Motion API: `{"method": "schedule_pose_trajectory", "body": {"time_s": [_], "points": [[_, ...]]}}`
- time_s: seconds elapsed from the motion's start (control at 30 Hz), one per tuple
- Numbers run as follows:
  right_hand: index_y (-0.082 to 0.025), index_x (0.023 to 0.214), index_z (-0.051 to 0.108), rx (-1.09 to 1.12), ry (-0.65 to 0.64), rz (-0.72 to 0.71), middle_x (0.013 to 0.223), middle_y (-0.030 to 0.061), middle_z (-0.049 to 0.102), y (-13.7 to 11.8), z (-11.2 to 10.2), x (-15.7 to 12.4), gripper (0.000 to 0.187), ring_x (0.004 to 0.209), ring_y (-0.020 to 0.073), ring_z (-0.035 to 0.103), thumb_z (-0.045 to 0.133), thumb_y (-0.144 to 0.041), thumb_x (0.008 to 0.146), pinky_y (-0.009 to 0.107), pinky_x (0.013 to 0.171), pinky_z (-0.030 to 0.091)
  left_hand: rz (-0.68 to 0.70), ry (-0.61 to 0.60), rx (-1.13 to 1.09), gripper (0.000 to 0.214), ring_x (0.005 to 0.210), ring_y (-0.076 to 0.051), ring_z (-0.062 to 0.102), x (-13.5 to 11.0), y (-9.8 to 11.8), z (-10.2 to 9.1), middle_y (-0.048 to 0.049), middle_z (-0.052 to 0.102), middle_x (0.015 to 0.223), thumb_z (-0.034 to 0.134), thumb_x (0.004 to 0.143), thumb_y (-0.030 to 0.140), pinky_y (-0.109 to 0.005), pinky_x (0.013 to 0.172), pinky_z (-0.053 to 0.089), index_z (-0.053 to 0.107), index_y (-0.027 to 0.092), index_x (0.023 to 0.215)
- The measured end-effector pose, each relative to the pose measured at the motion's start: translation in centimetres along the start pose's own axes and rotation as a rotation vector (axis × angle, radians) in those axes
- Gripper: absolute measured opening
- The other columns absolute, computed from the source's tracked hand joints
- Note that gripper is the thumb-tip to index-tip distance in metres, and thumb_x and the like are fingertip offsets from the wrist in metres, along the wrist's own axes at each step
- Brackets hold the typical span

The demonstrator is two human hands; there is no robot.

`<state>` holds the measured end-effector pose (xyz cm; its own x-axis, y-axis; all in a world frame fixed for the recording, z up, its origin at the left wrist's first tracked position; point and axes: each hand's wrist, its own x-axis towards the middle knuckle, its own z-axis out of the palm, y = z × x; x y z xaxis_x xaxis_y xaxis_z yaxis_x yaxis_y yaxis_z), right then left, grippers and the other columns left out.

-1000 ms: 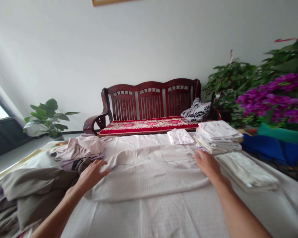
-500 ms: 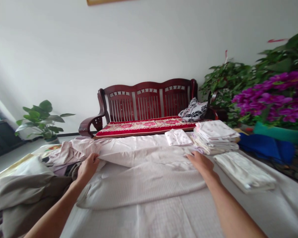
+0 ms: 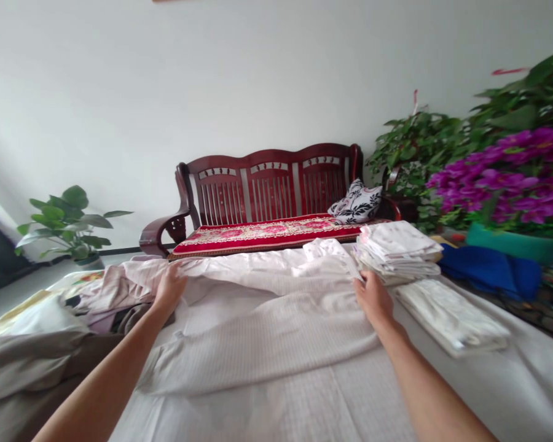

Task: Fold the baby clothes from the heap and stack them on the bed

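Note:
A pale checked cloth (image 3: 267, 331) lies spread across the bed in front of me, its far edge lifted into a fold. My left hand (image 3: 169, 287) is closed on the left end of that far edge. My right hand (image 3: 373, 297) is closed on the right end of the same edge, just in front of a stack of folded white cloths (image 3: 399, 250). A small folded patterned cloth (image 3: 326, 248) lies behind the lifted edge.
A flat folded white cloth (image 3: 449, 316) lies at the right. Crumpled pinkish and grey-brown laundry (image 3: 74, 331) is heaped on the left. Behind the bed stand a dark red wooden bench (image 3: 267, 202), a leafy pot plant (image 3: 69, 224) and purple flowers (image 3: 507, 178).
Both hands have gripped the far edge of the checked cloth and raised it, moving away from me. The view has shifted slightly right.

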<state>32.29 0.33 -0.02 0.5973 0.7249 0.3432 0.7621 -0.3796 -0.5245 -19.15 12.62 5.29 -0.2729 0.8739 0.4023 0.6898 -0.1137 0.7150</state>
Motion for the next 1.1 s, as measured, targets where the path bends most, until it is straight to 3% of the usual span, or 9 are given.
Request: {"method": "schedule_pose_trajectory", "body": {"time_s": [0.13,0.2,0.27,0.43,0.6,0.73,0.87,1.0,1.1], "points": [[-0.014,0.123,0.060,-0.148,0.109,-0.264,0.120,0.0167,0.066,0.0,0.5,-0.9,0.036,0.107,0.0285,0.061,0.051,-0.026,0.090,0.039,0.088,0.046,0.305,-0.078,0.177,0.044,0.121,-0.030,0.058,-4.0,-0.4,0.9,-0.0120,0.062,0.127,0.055,0.079,0.022,-0.047,0.108,0.045,0.063,0.020,0.123],[-0.013,0.122,0.061,-0.181,0.140,-0.407,0.123,0.0169,0.065,-0.4,0.5,-1.4,0.035,0.113,0.0296,0.059,0.051,-0.024,0.090,0.041,0.095,0.045,0.473,-0.184,0.203,0.034,0.118,-0.027,0.061,-6.9,-0.5,0.9,-0.0083,0.065,0.123,0.049,0.087,0.025,-0.044,0.106,0.048,0.066,0.023,0.116],[-0.013,0.123,0.061,-0.167,0.135,-0.524,0.129,0.0162,0.063,-1.2,0.5,-2.0,0.036,0.120,0.0296,0.055,0.050,-0.025,0.091,0.043,0.103,0.042,0.554,-0.310,0.208,0.030,0.112,-0.024,0.065,-9.7,-0.4,0.6,-0.0059,0.069,0.118,0.046,0.093,0.029,-0.040,0.101,0.052,0.067,0.024,0.113],[-0.014,0.136,0.055,-0.154,-0.006,-0.700,0.145,0.0149,0.054,-4.1,0.7,-5.1,0.047,0.139,0.0312,0.042,0.046,-0.035,0.095,0.050,0.115,0.033,0.699,-0.508,0.351,0.043,0.134,-0.027,0.052,-14.9,-0.6,-1.3,-0.0059,0.056,0.146,0.047,0.098,0.037,-0.044,0.110,0.046,0.055,0.031,0.141],[-0.021,0.149,0.046,-0.190,-0.286,-0.888,0.156,0.0081,0.045,-5.7,1.2,-8.6,0.054,0.146,0.0282,0.035,0.040,-0.043,0.100,0.051,0.119,0.028,0.805,-0.580,0.534,0.056,0.145,-0.033,0.037,-16.6,-2.7,-3.3,-0.0024,0.038,0.160,0.047,0.099,0.047,-0.054,0.116,0.035,0.035,0.041,0.153],[-0.024,0.148,0.048,-0.276,-0.329,-0.843,0.156,0.0070,0.044,-4.9,1.7,-8.8,0.052,0.145,0.0288,0.036,0.040,-0.045,0.100,0.052,0.118,0.028,0.788,-0.570,0.599,0.059,0.147,-0.031,0.035,-16.5,-4.8,-4.9,-0.0013,0.033,0.163,0.043,0.099,0.052,-0.051,0.119,0.029,0.028,0.042,0.155],[-0.024,0.144,0.053,-0.307,-0.237,-0.738,0.152,0.0073,0.050,-3.8,1.9,-7.9,0.049,0.142,0.0288,0.039,0.041,-0.042,0.100,0.051,0.117,0.028,0.677,-0.490,0.606,0.056,0.146,-0.031,0.036,-16.3,-6.4,-6.0,-0.0020,0.039,0.160,0.045,0.097,0.055,-0.051,0.119,0.029,0.041,0.041,0.151],[-0.023,0.130,0.063,-0.266,-0.153,-0.709,0.140,0.0083,0.061,-3.6,1.1,-7.2,0.041,0.132,0.0269,0.049,0.039,-0.035,0.099,0.047,0.113,0.032,0.411,-0.339,0.581,0.051,0.138,-0.027,0.046,-15.8,-6.8,-6.6,-0.0065,0.049,0.152,0.035,0.099,0.046,-0.043,0.114,0.038,0.054,0.028,0.143],[-0.021,0.121,0.067,-0.298,-0.077,-0.570,0.129,0.0091,0.067,-3.4,-0.3,-6.5,0.036,0.121,0.0259,0.056,0.042,-0.027,0.095,0.041,0.103,0.039,0.180,-0.230,0.683,0.054,0.122,-0.030,0.057,-15.5,-6.4,-7.3,-0.0123,0.059,0.137,0.032,0.098,0.045,-0.043,0.105,0.045,0.056,0.019,0.139]]}}
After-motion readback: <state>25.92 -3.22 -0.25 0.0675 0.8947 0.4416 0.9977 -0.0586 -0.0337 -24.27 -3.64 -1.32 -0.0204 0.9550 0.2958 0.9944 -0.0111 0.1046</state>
